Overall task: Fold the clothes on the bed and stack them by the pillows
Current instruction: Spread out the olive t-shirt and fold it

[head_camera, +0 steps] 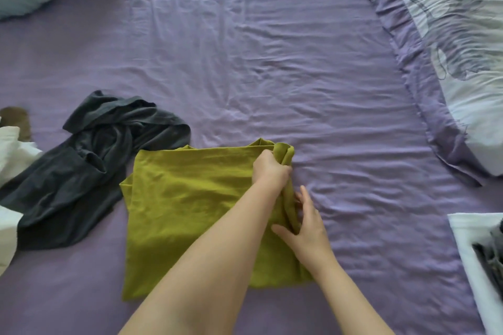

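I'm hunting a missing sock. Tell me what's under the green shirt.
Only the purple sheet shows around the green shirt. The left hand and right hand hold its right edge. Anything beneath is covered by the cloth.

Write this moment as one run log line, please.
step: folding green garment | left hand: grips right edge | right hand: pinches same edge | unfolded: dark garment
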Motion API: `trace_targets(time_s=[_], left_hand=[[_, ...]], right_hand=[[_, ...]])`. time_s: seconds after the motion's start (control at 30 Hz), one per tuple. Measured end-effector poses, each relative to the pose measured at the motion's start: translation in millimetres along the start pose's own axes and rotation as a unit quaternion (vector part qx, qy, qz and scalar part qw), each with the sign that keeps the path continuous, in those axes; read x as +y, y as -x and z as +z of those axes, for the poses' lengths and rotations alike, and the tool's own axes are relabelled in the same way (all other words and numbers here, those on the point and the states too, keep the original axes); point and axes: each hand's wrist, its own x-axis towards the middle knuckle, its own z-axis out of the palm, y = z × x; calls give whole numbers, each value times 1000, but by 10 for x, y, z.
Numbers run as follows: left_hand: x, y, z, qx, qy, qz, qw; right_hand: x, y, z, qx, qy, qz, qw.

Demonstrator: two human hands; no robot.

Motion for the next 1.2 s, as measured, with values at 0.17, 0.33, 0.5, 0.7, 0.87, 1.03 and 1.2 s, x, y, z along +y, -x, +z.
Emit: trace_targets(time_s=[0.17, 0.33, 0.5, 0.7, 0.87, 1.03, 1.2], left_hand=[[-147, -62, -345, -11, 148, -24, 989], [-335, -100, -856, 18, 191, 2, 981], [-575, -158, -1466, 66, 191, 43, 978], [-1023, -202, -2027, 82, 222, 33, 971], [-1470, -289, -2296, 68, 277, -12, 958], [-1779, -347, -2366, 70, 301, -21, 951], [-1854, -335, -2423, 98, 243, 7, 965]], right_hand=[[-48, 234, 10, 26, 287, -89, 953], [-375, 379, 105, 114, 243, -172, 948], [-1012, 499, 664, 59, 187, -199, 960], [-1325, 515, 1512, -5, 97, -116, 989], [-1345, 528, 1977, 2, 21, -48, 999], [-1237, 553, 2263, -10, -19, -38, 999], [-1214, 585, 2264, -123, -53, -38, 990]])
